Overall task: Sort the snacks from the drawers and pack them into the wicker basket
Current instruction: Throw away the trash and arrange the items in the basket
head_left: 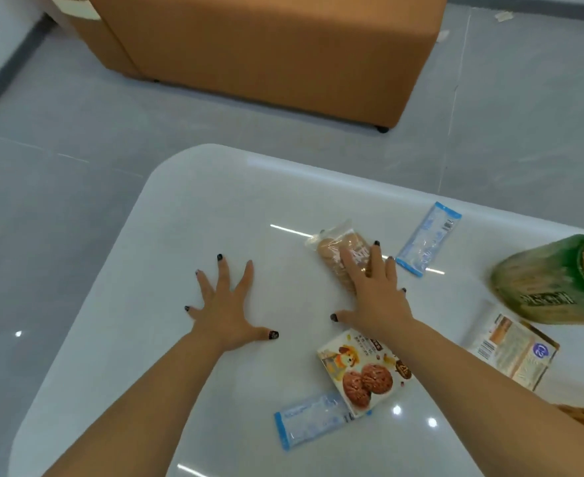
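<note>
Blue wrapper (313, 423): near desk edge, tucked partly under cookie packet (364, 370).
Left hand (227, 309): fingers spread wide, flat on white desk (194, 215), holding nothing.
Right hand (378, 294): straight fingers pressing on clear biscuit pack (335, 247).
Second blue wrapper (428, 239): just right of biscuit pack.
Green bag (545, 280): far right edge.
Orange-and-white packet (512, 349): beside green bag.
Wicker basket: cannot tell where.

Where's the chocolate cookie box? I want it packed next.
Head view, lower right of centre: the cookie box lies under the right forearm, overlapping a blue packet.
</note>
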Motion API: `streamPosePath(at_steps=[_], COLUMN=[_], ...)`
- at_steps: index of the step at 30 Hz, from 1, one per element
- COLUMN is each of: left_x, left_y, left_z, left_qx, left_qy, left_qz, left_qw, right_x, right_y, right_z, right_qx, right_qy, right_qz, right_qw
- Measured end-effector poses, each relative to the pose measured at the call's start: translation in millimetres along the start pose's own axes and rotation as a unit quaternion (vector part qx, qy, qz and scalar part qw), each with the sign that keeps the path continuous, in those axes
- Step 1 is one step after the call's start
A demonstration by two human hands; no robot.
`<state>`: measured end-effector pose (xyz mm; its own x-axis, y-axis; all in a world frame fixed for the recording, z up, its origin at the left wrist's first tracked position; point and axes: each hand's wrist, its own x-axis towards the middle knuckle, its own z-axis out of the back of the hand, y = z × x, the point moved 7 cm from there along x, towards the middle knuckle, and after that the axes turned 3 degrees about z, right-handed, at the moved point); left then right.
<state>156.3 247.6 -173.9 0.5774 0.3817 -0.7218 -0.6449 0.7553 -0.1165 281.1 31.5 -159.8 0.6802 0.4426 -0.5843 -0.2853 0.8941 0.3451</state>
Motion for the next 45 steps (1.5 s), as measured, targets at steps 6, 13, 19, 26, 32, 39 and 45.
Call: streamPosePath(at_steps=[6,13,19,26,32,39,45], left_x=[0,-3,-57,-103,-109,-117,-140], left_y=[2,-6,-87,-126,-128,-131,-136], left_z=[2,8,-21,-72,-82,-67,-52], left_qx=[-0.006,-0.021,-0.205,-0.084,0.002,-0.063,-0.12], left_qy=[0.0,0.001,-0.002,0.044,-0.027,-0.116,-0.143], left_qz=[0.006,0.02,-0.125,-0.165,-0.149,-0.16,-0.14], left_qw=[1.0,1.0,0.971,0.982,0.988,0.978,0.972], right_x=[1,-12,-55,-78,-90,-99,-119], right_y=[4,-5,-27,-46,-50,-59,-71], right_z=[-1,19,14,1,2,13,19], right_qx=[-0.002,0.106,0.199,0.256,0.268,0.292,0.332], right_qy=[-0.006,-0.072,-0.064,-0.033,-0.012,-0.024,-0.04], right_qz=[-0.007,0.027,-0.001,-0.065,-0.068,-0.066,-0.076], right_qw=[1.0,0.991,0.978,0.964,0.961,0.954,0.939])
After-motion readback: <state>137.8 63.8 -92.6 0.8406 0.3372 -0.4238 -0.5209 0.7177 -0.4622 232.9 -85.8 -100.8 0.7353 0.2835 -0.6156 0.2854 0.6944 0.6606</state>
